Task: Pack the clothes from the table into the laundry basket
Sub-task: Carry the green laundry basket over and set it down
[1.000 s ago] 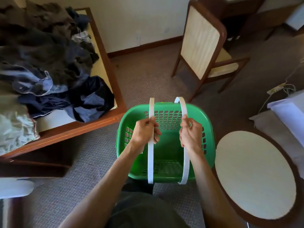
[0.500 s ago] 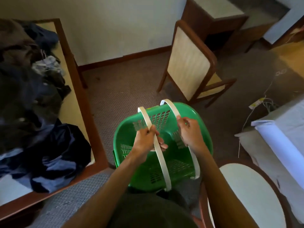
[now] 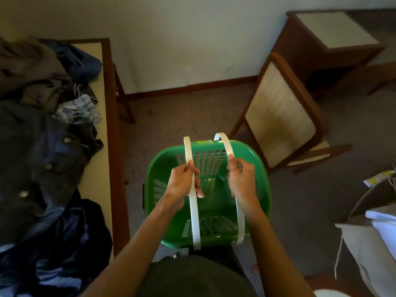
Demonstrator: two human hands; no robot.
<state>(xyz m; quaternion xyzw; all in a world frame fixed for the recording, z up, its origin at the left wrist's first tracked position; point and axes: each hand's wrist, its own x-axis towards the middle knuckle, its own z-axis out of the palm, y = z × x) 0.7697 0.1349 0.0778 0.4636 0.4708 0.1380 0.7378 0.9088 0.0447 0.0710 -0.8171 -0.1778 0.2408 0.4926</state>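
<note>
1. A strip of brown carpet [image 3: 182, 116] lies open between the wood-edged desk [image 3: 113, 146] and the green perforated plastic laundry basket [image 3: 260, 189].
2. A wooden cream-backed chair [image 3: 278, 116] stands just beside the basket's right.
</note>
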